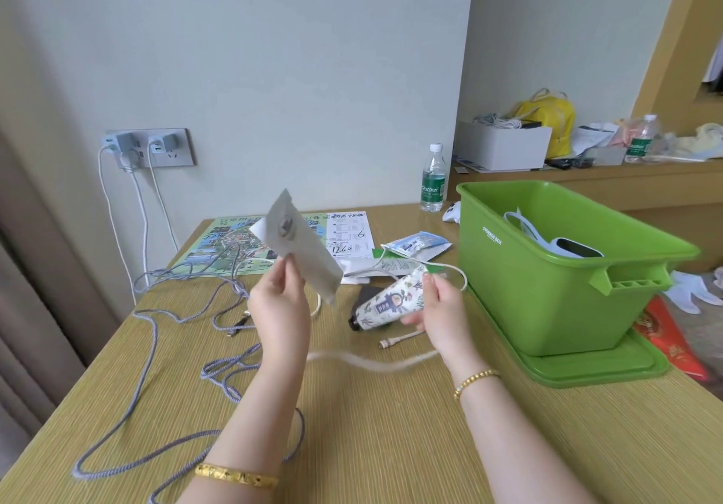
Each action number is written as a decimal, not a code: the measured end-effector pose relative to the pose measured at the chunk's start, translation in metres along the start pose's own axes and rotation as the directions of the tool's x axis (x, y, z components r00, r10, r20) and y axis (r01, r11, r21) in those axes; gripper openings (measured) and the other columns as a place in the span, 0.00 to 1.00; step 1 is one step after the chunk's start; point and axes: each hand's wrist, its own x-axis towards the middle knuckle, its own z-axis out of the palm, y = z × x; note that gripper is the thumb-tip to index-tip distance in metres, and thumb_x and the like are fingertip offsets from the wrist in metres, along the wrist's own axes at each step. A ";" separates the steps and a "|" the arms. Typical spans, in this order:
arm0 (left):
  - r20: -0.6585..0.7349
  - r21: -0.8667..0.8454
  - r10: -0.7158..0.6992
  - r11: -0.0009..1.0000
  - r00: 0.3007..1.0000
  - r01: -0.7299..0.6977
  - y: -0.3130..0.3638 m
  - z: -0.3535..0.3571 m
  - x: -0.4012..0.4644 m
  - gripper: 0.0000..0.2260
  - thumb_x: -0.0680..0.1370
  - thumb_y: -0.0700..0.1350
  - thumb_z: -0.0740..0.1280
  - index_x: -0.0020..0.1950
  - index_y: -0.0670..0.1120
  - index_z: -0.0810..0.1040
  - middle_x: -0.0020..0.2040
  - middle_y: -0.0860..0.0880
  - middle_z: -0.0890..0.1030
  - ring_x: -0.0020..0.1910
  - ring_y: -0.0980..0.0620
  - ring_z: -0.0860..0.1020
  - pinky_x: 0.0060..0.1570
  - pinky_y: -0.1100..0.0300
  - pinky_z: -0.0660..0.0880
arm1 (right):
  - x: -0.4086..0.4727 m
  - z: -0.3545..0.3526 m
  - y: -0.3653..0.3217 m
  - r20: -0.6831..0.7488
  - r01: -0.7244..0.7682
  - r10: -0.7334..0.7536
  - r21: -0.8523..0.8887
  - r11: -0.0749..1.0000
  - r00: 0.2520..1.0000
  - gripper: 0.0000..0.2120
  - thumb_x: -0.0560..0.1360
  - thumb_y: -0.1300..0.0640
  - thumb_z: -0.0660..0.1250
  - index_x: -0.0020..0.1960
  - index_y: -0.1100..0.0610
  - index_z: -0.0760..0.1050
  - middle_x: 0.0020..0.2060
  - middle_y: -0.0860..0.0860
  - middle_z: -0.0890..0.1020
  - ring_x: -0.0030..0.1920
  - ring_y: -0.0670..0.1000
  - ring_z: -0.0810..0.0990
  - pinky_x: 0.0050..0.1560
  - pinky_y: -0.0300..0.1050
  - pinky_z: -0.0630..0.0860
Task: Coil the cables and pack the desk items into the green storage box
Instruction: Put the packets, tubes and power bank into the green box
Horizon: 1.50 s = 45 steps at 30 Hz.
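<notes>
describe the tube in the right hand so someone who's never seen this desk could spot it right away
Start at the green box on the right of the desk. Just left of it, above the desktop, the right hand grips a tube that tapers to a dark cap at its lower left. Unlike the plain grey packet in the left hand, it is white with a small floral print and a dark label.

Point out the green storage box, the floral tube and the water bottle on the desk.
green storage box (520,269), head view, on its front wall.
floral tube (391,302), head view, on its printed body.
water bottle (433,186), head view, on its green label.
</notes>
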 end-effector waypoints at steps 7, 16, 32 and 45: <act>-0.106 -0.371 -0.100 0.927 0.989 0.054 0.030 -0.004 0.013 0.15 0.78 0.44 0.60 0.35 0.36 0.67 0.32 0.47 0.65 0.32 0.57 0.65 0.40 0.65 0.71 | -0.006 -0.004 -0.021 0.056 -0.007 -0.011 0.316 0.949 0.998 0.14 0.82 0.59 0.51 0.38 0.58 0.64 0.37 0.55 0.68 0.41 0.51 0.85 0.39 0.36 0.80; 0.181 -0.273 0.162 0.956 0.970 -0.109 0.108 0.050 0.011 0.12 0.78 0.43 0.63 0.35 0.47 0.75 0.39 0.50 0.69 0.41 0.54 0.69 0.46 0.61 0.69 | 0.001 -0.053 -0.090 -0.056 0.177 -0.169 0.253 0.951 0.984 0.15 0.82 0.60 0.51 0.67 0.54 0.67 0.48 0.56 0.81 0.46 0.54 0.82 0.37 0.50 0.82; 0.731 -0.077 0.208 0.971 0.650 -0.225 0.130 0.190 -0.028 0.09 0.78 0.49 0.64 0.51 0.52 0.83 0.51 0.58 0.83 0.52 0.63 0.77 0.46 0.79 0.67 | 0.053 -0.222 -0.120 -0.049 0.093 -0.117 -0.355 0.930 0.992 0.15 0.81 0.61 0.52 0.59 0.74 0.67 0.50 0.66 0.76 0.44 0.54 0.83 0.52 0.51 0.79; 0.923 0.378 -0.110 0.445 0.369 -0.812 0.141 0.219 -0.017 0.19 0.77 0.37 0.55 0.57 0.50 0.81 0.57 0.51 0.79 0.57 0.47 0.76 0.56 0.55 0.74 | 0.072 -0.235 -0.099 0.095 -0.007 0.052 -0.421 0.907 0.994 0.13 0.80 0.64 0.55 0.60 0.66 0.75 0.58 0.65 0.78 0.56 0.56 0.80 0.57 0.46 0.76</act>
